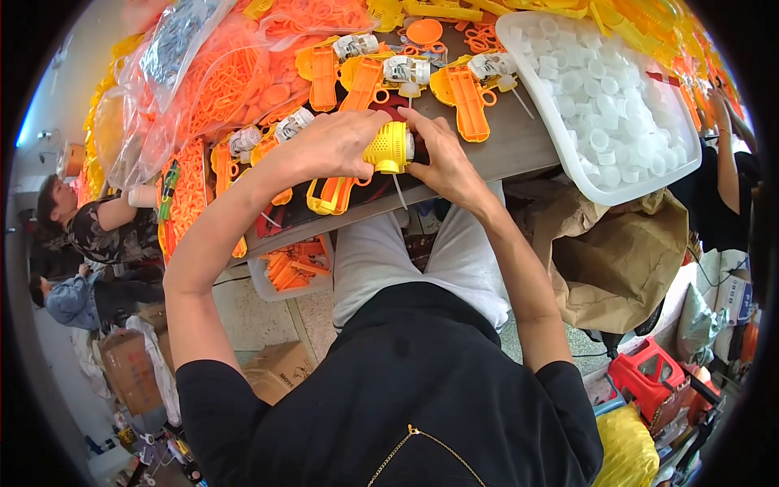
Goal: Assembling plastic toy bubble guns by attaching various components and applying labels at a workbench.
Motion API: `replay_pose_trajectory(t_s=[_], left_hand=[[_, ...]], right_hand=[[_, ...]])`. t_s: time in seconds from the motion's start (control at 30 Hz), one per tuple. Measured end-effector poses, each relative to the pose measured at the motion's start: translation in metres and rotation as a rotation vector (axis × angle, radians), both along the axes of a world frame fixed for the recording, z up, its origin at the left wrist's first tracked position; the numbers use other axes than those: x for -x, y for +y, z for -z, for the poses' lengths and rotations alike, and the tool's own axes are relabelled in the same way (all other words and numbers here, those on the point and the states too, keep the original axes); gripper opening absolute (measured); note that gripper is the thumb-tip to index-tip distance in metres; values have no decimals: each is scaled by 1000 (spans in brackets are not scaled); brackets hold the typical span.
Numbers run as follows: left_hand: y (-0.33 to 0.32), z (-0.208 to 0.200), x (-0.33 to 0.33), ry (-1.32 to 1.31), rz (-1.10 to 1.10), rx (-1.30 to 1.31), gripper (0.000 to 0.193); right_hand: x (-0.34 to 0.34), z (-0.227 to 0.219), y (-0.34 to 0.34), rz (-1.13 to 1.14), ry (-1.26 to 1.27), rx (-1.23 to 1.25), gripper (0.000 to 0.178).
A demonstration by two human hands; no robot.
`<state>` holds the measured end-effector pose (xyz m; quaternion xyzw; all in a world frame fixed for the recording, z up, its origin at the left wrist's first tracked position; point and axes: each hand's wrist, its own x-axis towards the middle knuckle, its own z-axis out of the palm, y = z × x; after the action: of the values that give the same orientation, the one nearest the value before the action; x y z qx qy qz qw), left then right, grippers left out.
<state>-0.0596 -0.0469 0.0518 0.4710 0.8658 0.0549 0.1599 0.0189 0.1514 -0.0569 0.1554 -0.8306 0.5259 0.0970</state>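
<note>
Near the table's front edge, a yellow perforated barrel piece (389, 148) sits between my two hands. My left hand (347, 144) is closed on its left side, thumb below and fingers above. My right hand (442, 156) grips the right end, where a whitish rim shows. A thin pale tube (400, 193) hangs beneath the piece. Just under my left hand lies an orange toy gun shell half (331, 196); whether it is joined to the yellow piece I cannot tell. Further back are several similar orange shells (470, 101) with whitish mechanisms (406, 70) and tubes.
At the right stands a white tub (586, 191) of translucent caps. Bags of orange parts (231, 69) crowd the back left. A brown paper bag (621, 260) stands below the tub, and a bin of orange pieces (294, 266) under the table. Other people are at both sides.
</note>
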Motion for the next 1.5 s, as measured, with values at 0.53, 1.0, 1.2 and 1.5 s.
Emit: replay_pose_trajectory(t_s=[0.53,1.0,1.2,1.5], left_hand=[[2,1,-8,29,103,54,63],[3,-5,-6,-40,-14,-3,66],[7,1,-13,11,-39,-13,61],[0,4,-15,-62,-94,-90,65]], right_hand=[[-2,-7,-2,30,-51,-46,81],[-1,-2,1,34,-2,13,77],[-1,-4,0,37,-1,11,76],[-3,-6,0,34,-21,12,75]])
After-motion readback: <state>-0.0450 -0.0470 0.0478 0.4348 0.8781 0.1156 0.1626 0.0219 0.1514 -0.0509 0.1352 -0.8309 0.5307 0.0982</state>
